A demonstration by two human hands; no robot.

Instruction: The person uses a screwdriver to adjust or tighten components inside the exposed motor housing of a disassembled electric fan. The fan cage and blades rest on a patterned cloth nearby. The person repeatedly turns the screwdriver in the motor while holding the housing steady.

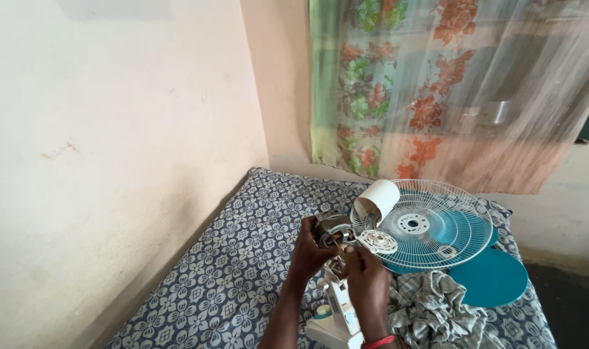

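Observation:
A bare fan motor (333,228) sits on top of a white fan stand (336,310) that rests on the patterned bed cover. My left hand (309,251) grips the motor from the left side. From the right, my right hand (365,278) closes on the neck just below the motor, with a red band at its wrist. A round white perforated plate (377,241) lies right beside the motor.
A white wire fan guard (437,223) lies over teal fan blades (492,276) at the right. A white cylindrical motor cover (377,200) rests on the guard. A crumpled grey cloth (430,307) lies beside the stand. The wall runs along the left; a floral curtain (424,84) hangs behind.

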